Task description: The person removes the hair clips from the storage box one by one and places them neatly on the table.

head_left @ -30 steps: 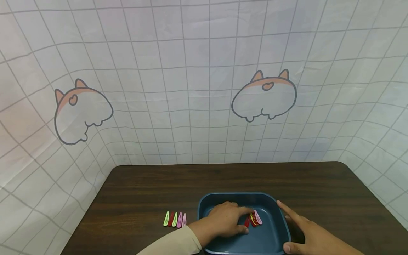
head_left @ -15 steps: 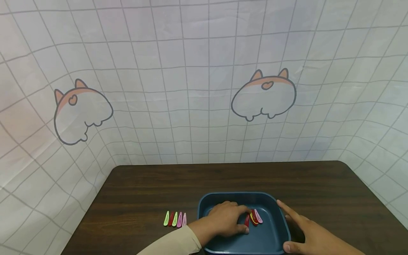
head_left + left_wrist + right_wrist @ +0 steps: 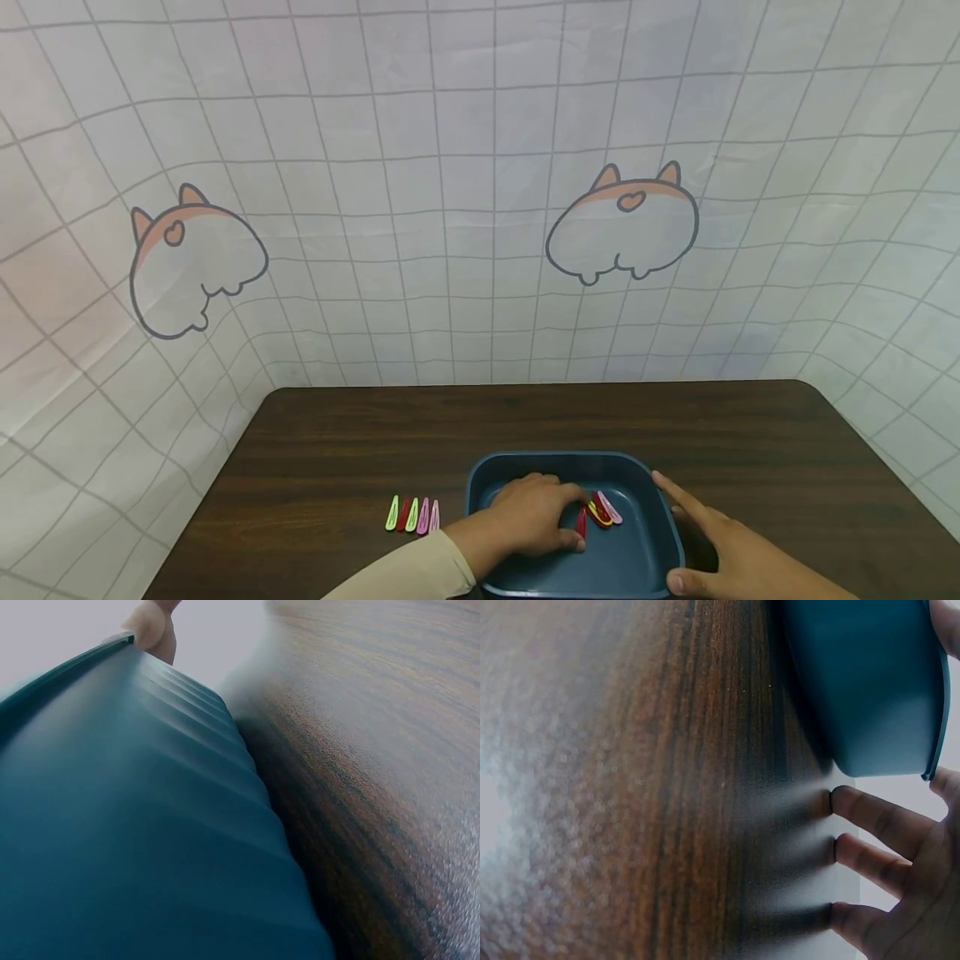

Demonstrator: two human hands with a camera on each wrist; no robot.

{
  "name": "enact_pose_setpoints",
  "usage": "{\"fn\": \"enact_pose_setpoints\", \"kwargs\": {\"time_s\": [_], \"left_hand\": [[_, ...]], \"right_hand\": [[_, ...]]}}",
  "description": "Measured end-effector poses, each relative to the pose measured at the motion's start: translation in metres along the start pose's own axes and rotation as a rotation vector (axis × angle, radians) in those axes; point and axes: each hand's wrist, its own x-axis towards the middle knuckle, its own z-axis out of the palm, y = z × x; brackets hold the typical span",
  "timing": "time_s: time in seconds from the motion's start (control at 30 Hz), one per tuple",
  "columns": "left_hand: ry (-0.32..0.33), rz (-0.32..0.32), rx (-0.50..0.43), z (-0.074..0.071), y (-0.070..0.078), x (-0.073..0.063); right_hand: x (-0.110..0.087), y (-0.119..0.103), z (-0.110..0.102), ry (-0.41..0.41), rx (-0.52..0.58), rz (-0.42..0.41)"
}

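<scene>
My left hand [image 3: 528, 515] reaches into a blue tray [image 3: 637, 554], its index finger and thumb at the two ends of a red snap hair clip [image 3: 581, 522] on the tray's floor. Just right of that lies a small fanned group: a yellow-edged clip, a red clip [image 3: 598, 505] and a pink clip [image 3: 609, 507]. My right hand [image 3: 723, 542] rests at the tray's right side, index fingertip by the far corner and thumb on the rim. In the right wrist view its other fingers [image 3: 877, 862] are straight and touch the table. The left wrist view shows only the tray's outer wall [image 3: 150, 825] and part of a hand.
Left of the tray, several hair clips lie side by side in a row, among them a green clip [image 3: 392, 512], a red clip [image 3: 403, 514] and a pink clip [image 3: 423, 516]. The dark wooden table [image 3: 360, 433] ends at a white gridded curtain [image 3: 465, 250].
My left index finger has drawn back left from the clip group, and the red clip beside it stands apart and more upright. The remaining clips have shifted slightly right. My right hand keeps its place.
</scene>
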Motion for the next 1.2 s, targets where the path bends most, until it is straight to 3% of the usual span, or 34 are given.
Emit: {"fn": "enact_pose_setpoints", "kwargs": {"time_s": [0.67,1.2], "left_hand": [[0.004,-0.011,-0.049,-0.002,-0.002,-0.001],[0.11,0.018,-0.32,-0.011,-0.01,-0.005]], "right_hand": [[0.0,0.0,0.001,0.024,0.004,-0.035],[0.002,0.002,0.0,-0.002,0.043,-0.017]]}}
